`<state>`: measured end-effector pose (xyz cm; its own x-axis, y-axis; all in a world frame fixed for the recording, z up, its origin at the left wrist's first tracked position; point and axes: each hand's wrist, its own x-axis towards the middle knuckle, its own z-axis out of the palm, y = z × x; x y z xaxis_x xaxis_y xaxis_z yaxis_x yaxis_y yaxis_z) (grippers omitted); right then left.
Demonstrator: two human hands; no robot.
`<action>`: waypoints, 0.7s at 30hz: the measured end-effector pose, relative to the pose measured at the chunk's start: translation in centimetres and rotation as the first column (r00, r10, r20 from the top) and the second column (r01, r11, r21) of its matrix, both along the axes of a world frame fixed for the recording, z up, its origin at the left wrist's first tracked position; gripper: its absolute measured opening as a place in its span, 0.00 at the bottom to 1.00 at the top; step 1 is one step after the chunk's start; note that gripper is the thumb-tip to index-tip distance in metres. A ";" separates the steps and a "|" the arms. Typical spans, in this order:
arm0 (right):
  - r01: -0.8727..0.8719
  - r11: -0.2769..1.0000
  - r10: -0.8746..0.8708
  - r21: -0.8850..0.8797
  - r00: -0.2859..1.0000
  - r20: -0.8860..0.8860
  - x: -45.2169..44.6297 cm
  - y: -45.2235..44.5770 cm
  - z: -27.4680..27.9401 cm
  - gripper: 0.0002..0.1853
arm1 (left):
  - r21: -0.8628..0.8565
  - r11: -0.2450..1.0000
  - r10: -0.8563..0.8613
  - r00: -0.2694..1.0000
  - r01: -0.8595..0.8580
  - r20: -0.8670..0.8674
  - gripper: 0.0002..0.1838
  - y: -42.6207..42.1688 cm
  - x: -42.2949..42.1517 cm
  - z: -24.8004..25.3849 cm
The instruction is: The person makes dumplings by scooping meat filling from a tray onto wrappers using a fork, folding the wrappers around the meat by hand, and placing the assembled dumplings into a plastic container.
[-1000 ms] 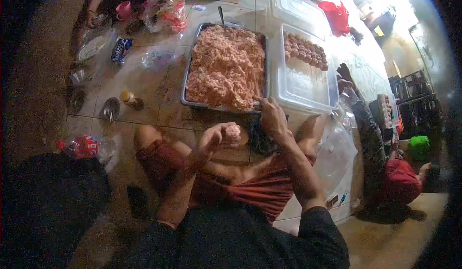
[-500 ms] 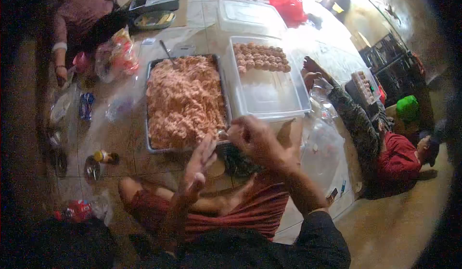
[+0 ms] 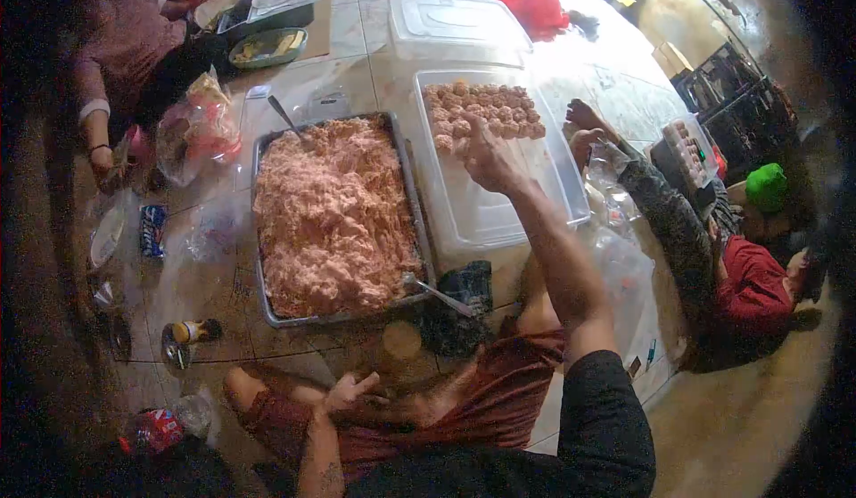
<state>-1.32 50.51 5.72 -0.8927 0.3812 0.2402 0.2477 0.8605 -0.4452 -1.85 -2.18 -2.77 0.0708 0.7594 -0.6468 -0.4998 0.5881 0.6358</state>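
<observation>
Tiled flooring (image 3: 290,346), slick and pale in places, underlay the work. At left sat a clear bottle (image 3: 163,428) with a red label and a glossy blue packet (image 3: 152,230), its pale lettering too blurred to read. Beside them lay a yellow-lidded jar (image 3: 190,331). Coarse pink mince (image 3: 334,213) filled a rectangular tray (image 3: 413,195). Below it, the left hand (image 3: 350,393) hung near the lap, fingers loosely parted, well apart from the right. A metal spoon (image 3: 444,299) crossed the tray's corner. Farther right, the right hand (image 3: 489,155) reached over a translucent plastic box (image 3: 486,220), near rows of lumpy balls (image 3: 490,110); whether it gripped one could not be told.
</observation>
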 end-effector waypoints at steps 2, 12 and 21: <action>0.001 0.999 0.005 0.051 0.994 -0.111 0.5 0.4 -1.4 0.40 | -0.028 0.999 0.016 0.999 -0.015 0.038 0.27 0.2 0.3 0.0; 0.103 0.993 -0.099 0.052 0.993 -0.068 -1.1 0.5 -2.5 0.30 | 0.445 0.786 -0.085 0.788 0.429 -0.610 0.32 -1.8 0.5 -8.6; 0.155 0.986 -0.155 0.065 0.988 -0.007 4.2 -6.1 8.9 0.13 | 0.157 0.985 -0.065 0.995 0.076 -0.075 0.38 0.9 0.9 -0.4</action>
